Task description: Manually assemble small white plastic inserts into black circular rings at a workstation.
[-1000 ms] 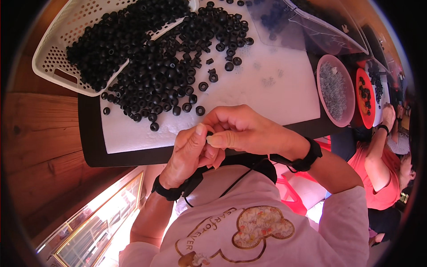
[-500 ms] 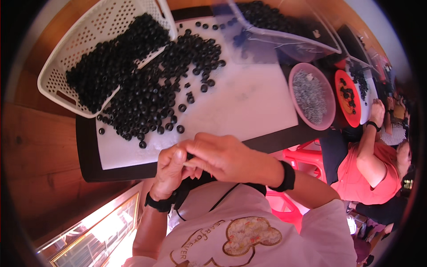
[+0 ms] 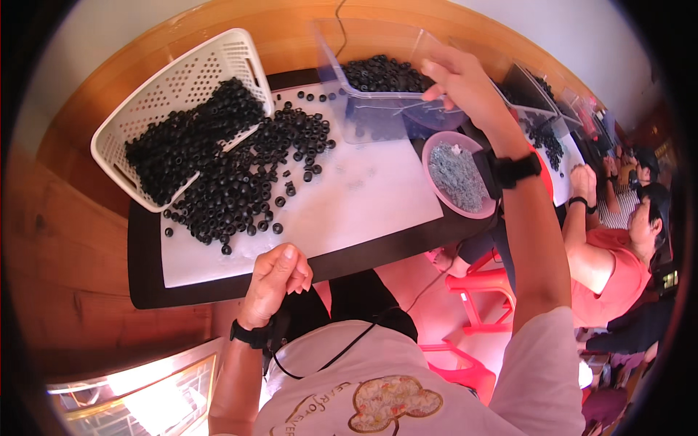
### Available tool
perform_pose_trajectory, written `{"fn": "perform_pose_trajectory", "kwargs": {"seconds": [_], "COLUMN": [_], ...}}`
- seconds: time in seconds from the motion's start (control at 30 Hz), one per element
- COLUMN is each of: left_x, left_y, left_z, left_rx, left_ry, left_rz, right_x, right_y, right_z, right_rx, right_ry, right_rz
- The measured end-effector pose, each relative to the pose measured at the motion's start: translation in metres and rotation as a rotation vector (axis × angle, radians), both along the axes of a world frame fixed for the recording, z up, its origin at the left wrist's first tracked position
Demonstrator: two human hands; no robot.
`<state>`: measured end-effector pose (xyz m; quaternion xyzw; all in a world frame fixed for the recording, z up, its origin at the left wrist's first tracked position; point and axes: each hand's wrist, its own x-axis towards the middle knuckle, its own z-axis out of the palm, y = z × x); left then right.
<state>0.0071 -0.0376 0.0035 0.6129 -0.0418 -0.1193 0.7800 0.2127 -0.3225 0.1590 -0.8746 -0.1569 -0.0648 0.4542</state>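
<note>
My left hand (image 3: 275,282) is closed near the front edge of the table, thumb against the curled fingers. Anything inside it is hidden. My right hand (image 3: 458,81) is reached out over a clear plastic bin (image 3: 407,94) at the back, fingers apart, with no object visible in them. Black ring-like parts (image 3: 382,73) lie in that bin. A large heap of similar small black round parts (image 3: 236,185) spreads over the white table sheet (image 3: 363,192). More of them fill a tipped white perforated basket (image 3: 171,87), spilling from its low side.
A pink bowl (image 3: 435,190) of small grey pieces stands at the table's right side, partly behind my right wrist. A red stool (image 3: 483,298) is on the floor to the right. Beyond it sits a person in a red shirt (image 3: 607,280), with other people and more bins further along.
My hands have parted. The right one has moved from beside the left, up and right, to above the clear bin; the left stays near the table edge. The view has shifted.
</note>
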Motion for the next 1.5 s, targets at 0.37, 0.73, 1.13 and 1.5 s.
{"fn": "perform_pose_trajectory", "kwargs": {"seconds": [0.37,0.73,1.13,1.5], "left_x": [0.0,0.002,0.001,0.006], "left_y": [0.0,0.0,0.0,0.004], "left_z": [-0.003,-0.002,-0.006,-0.003], "left_rx": [-0.057,-0.056,-0.111,-0.24], "left_ry": [-0.007,-0.019,0.005,0.06], "left_rz": [0.034,0.109,0.097,0.026], "right_x": [-0.055,-0.042,-0.039,-0.106], "right_y": [0.074,0.12,0.131,0.116], "right_z": [-0.027,-0.079,-0.12,-0.105], "right_rx": [-0.01,-0.652,-0.69,-0.066], "right_ry": [-0.09,-0.163,-0.244,-0.054], "right_rz": [0.234,0.489,0.559,0.65]}}
